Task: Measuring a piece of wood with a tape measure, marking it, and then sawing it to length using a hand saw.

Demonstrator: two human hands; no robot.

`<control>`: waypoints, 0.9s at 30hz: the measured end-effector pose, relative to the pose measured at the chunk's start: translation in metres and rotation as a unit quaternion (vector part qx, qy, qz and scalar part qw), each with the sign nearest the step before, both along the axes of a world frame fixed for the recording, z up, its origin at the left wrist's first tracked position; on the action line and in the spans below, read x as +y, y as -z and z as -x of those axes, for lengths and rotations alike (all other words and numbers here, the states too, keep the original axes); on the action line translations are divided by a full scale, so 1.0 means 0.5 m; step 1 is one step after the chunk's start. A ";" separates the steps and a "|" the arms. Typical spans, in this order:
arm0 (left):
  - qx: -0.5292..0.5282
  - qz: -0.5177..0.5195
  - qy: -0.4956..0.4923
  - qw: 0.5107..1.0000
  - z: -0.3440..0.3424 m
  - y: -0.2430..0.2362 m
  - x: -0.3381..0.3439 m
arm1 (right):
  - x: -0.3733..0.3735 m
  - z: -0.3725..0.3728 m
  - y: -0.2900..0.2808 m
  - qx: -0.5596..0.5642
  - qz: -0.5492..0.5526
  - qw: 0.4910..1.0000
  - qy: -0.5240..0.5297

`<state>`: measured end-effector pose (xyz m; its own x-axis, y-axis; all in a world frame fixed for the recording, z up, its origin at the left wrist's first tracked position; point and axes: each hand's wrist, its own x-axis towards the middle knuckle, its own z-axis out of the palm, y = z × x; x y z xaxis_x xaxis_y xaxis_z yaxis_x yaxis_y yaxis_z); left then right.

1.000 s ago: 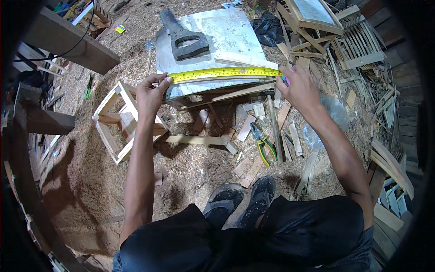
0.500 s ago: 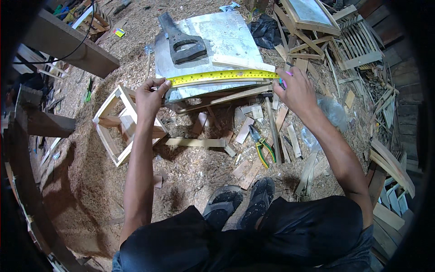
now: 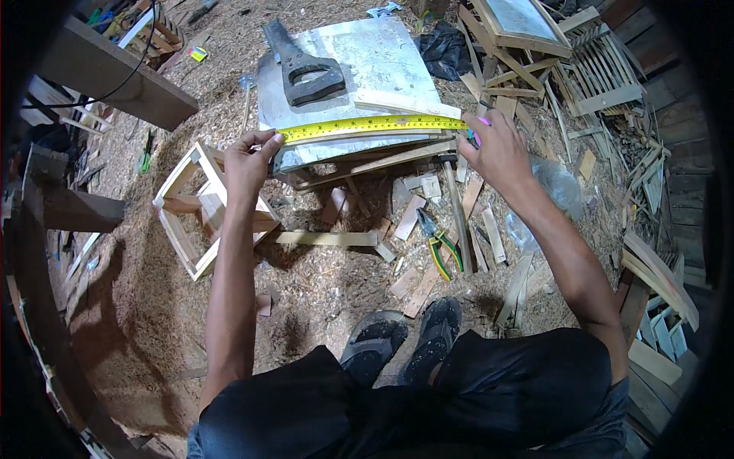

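2 arms [image 3: 232, 298] reach forward in my feed, right elbow bent outward. Left hand [image 3: 248, 157] pinches the tape [image 3: 375, 124] at 1 end; right hand [image 3: 495, 149], curled, grips the other. Tape runs along the near side of the board [image 3: 382, 57].

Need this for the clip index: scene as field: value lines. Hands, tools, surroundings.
left hand: pinching the left end of the measuring tape
right hand: at its right end, a pink item partly hidden
tape: yellow, stretched between hands
worktop: pale, scuffed
saw: dark handle, lying on worktop
pliers: yellow-green handles, on floor
wooden frame: beside left forearm
floor: wood shavings, offcuts
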<state>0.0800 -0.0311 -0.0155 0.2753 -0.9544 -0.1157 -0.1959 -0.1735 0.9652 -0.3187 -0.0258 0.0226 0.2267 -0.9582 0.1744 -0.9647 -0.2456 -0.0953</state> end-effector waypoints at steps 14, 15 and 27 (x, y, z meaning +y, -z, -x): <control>-0.020 -0.041 0.002 0.999 -0.002 -0.013 -0.008 | 0.001 -0.009 -0.010 0.009 -0.003 1.000 0.006; -0.025 -0.036 -0.005 0.999 -0.001 -0.013 -0.010 | 0.001 -0.008 -0.012 0.006 0.011 1.000 0.006; -0.070 -0.043 0.051 0.995 -0.008 -0.025 -0.008 | 0.003 -0.001 -0.002 0.007 -0.013 1.000 0.007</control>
<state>0.0840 -0.0351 -0.0030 0.1968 -0.9664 -0.1652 -0.3489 -0.2265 0.9094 -0.3181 -0.0240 0.0237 0.2158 -0.9654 0.1462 -0.9692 -0.2300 -0.0883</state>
